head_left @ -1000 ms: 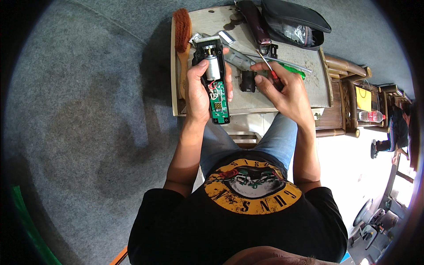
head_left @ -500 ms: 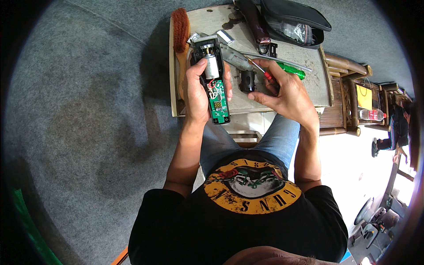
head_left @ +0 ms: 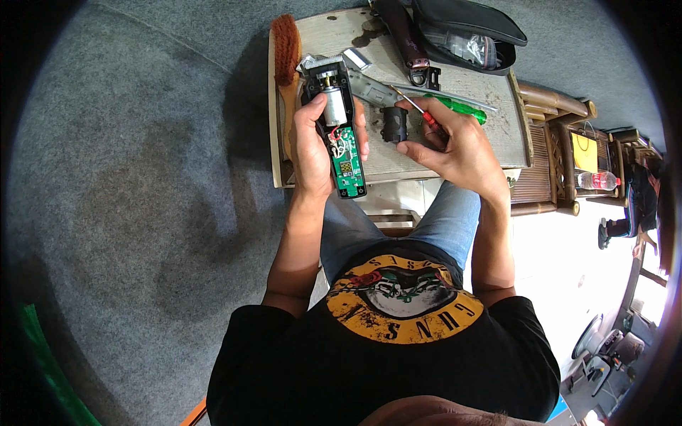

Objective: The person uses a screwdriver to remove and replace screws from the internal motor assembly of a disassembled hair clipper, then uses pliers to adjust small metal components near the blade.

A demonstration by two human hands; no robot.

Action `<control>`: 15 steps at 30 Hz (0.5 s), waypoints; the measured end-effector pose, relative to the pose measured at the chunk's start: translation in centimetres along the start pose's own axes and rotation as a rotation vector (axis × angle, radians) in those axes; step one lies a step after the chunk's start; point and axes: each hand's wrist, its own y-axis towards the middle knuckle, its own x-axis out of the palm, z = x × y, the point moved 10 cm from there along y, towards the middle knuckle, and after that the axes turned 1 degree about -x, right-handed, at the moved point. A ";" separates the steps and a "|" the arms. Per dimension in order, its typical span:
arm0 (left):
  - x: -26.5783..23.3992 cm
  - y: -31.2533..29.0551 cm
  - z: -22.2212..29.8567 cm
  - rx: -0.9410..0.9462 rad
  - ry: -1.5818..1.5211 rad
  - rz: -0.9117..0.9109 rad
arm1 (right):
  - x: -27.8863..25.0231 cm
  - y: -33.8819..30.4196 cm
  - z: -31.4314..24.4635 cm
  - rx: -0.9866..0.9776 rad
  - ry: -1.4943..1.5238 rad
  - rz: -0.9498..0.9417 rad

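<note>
My left hand (head_left: 310, 145) is closed around an opened hair clipper (head_left: 343, 160), blade end pointing away from me. Its silver motor, green circuit board and thin wires lie bare. Slightly to the right, my right hand (head_left: 462, 145) pinches a short black cylindrical plastic part (head_left: 394, 125) between thumb and forefinger. A small screwdriver (head_left: 428, 118) with a red and black handle is tucked in the same hand, its shaft pointing up and left. Beneath both hands stands a small worn table (head_left: 440, 162).
On the table lie a wooden-handled brush (head_left: 288, 53), a translucent grey clipper (head_left: 373, 91), a green-handled screwdriver (head_left: 458, 108), a dark maroon clipper (head_left: 403, 35) and an open black case (head_left: 472, 21). Bamboo furniture (head_left: 550, 160) with a plastic bottle (head_left: 598, 181) stands at right. Another person (head_left: 639, 206) is beyond.
The black plastic part has risen slightly and tilted in my right hand. The opened clipper has shifted a little to the left in view, along with the table.
</note>
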 end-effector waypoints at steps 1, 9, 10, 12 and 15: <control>0.0 0.0 0.0 0.000 0.003 -0.008 | 0.0 0.0 0.0 -0.007 0.006 0.006; 0.0 0.1 0.0 0.005 -0.009 -0.036 | -0.3 -0.2 0.6 0.041 0.092 0.052; -0.1 0.1 -0.1 0.008 -0.015 -0.032 | -0.3 -0.2 0.7 0.041 0.098 0.054; -0.1 0.0 0.0 0.018 -0.010 -0.033 | -0.2 -0.2 0.8 0.040 0.116 0.063; 0.1 -0.2 0.3 0.025 0.010 -0.038 | -0.4 -0.3 0.8 0.044 0.169 0.090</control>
